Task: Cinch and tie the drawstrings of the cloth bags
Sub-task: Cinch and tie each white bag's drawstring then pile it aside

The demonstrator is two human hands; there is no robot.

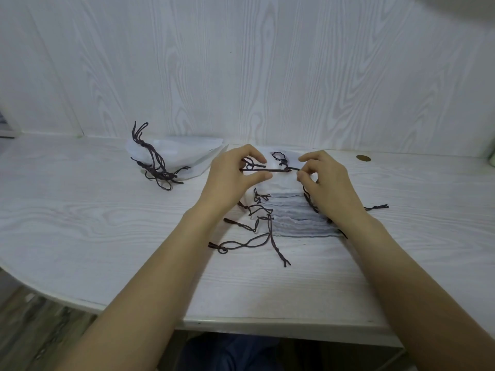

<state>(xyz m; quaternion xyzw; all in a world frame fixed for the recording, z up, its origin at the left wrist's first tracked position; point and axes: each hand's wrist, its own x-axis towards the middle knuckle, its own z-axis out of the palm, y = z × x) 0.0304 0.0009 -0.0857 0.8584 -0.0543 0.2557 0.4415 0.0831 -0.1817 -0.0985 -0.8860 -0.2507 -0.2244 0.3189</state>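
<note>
We see the left hand [235, 172] and the right hand [325, 180] raised over the top of a stack of white cloth bags [297, 212], each pinching one end of a dark brown drawstring [267, 170] that runs taut and level between them. The left fingers curl around their end, with a small loop of cord showing by the thumb; the right fingertips pinch the other end just past a knot [287, 170]. A second small loop of cord [279, 156] lies on the top bag just behind the knot.

The stack sits on a white wood-grain table [107, 215], near its far edge. Loose drawstring ends [249, 236] spill from the stack's left side onto the table, and one more end [377, 207] pokes out on the right.

To the left, well apart from the stack, lies a smaller pile of white bags [184, 156] with their cords bunched together [155, 167]. Behind everything stands a white wood-grain wall [241, 76]. A small round brass-coloured disc [363, 158] sits in the table at far right.
</note>
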